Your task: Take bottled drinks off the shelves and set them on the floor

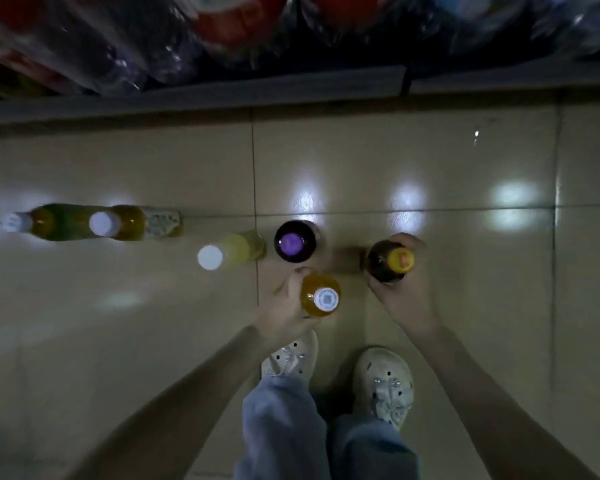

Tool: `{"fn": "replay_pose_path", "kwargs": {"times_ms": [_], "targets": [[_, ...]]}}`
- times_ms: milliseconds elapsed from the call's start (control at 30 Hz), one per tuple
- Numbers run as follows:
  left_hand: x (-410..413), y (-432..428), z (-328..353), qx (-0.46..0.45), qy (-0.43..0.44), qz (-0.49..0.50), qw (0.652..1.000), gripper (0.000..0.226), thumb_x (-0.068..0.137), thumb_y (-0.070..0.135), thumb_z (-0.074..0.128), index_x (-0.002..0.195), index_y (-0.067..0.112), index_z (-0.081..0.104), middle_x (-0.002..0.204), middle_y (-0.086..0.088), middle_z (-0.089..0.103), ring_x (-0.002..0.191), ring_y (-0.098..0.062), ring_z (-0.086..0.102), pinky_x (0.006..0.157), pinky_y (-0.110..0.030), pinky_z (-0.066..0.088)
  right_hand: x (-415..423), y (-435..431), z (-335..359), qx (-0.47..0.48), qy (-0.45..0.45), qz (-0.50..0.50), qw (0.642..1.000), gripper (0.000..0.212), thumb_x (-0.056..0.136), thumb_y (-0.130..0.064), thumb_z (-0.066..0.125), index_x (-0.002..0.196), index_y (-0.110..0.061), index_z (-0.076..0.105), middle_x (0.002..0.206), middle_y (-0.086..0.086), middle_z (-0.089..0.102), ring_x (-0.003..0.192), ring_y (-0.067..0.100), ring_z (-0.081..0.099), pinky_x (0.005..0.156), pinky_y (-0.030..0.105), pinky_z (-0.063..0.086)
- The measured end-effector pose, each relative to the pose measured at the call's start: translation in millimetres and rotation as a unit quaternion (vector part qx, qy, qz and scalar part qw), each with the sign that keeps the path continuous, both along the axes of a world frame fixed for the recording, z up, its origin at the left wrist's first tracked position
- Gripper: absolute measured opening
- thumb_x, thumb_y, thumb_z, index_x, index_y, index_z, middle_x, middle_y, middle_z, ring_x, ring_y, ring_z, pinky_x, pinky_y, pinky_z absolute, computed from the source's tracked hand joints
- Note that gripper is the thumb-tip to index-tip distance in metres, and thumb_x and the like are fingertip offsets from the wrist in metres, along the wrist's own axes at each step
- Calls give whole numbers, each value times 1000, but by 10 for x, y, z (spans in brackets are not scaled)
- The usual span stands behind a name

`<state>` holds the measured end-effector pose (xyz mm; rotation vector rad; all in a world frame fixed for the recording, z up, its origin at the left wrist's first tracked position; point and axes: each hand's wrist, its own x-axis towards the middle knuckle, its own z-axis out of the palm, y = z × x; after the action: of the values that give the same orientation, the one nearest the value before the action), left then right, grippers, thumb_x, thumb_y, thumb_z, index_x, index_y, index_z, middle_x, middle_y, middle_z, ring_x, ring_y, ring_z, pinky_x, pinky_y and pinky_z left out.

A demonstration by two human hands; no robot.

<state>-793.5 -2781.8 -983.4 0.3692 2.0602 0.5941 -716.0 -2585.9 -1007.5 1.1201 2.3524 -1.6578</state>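
Careful now: you have a bottle in each hand, low over the tiled floor, and I cannot tell whether either base is down yet. Your left hand has its fingers wrapped round the orange bottle with the white cap. Your right hand is curled round the dark bottle with the yellow cap, thumb on one side and fingertips over the far side.

The crowding is the main risk. The purple-capped bottle stands just beyond your left thumb, and the pale yellow bottle is beside it. If the orange bottle drifts forward as you lower it, your knuckles or the bottle's shoulder could knock the purple one over, and that could take its neighbour down too. The two greenish bottles further left are well apart from this and look safe.

The tiles are glossy, so a bottle set down tilted may slide or tip when you let go. Releasing both hands at once doubles that chance. Your shoes are close behind the orange bottle, so stepping forward to reach the shelf could kick it. The light is dim, which makes judging the gaps harder.
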Motion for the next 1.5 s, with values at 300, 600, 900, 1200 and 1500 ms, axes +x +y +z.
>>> {"fn": "replay_pose_path", "kwargs": {"times_ms": [300,600,900,1200,1500], "targets": [[367,-53,-237,51,14,102,993,65,66,48,71,119,45,33,127,19,46,110,-13,55,85,-28,45,318,-102,-26,46,24,15,999,80,61,-1,85,130,-2,44,122,-5,41,115,11,43,101,6,27],[272,32,1058,-36,-5,61,998,90,78,29,76,149,20,20,144,-3,42,116,-30,54,83,-26,39,237,-28,1305,2,-89,78,993,95,73,-5,81,147,-2,23,149,12,29,135,14,28,96,-7,12],[-515,377,3854,64,80,73,992,56,88,27,65,138,18,42,132,-3,54,117,-20,54,83,-20,38,-669,97,4222,108,-34,167,980,69,86,-3,63,146,-13,30,147,8,31,134,24,34,101,19,25],[-1631,794,7043,219,271,-26,937,38,93,36,55,127,18,52,127,1,57,112,-14,55,93,-28,45,-1612,445,7596,293,123,143,937,38,95,-20,55,132,-16,48,127,0,46,109,14,51,90,29,42],[-2231,1291,9096,343,507,-69,787,30,96,30,51,124,19,54,121,4,59,109,-12,56,89,-33,49,-1980,911,9555,422,294,20,857,50,95,-19,55,141,-18,36,133,-2,45,119,12,48,95,26,43]]}}
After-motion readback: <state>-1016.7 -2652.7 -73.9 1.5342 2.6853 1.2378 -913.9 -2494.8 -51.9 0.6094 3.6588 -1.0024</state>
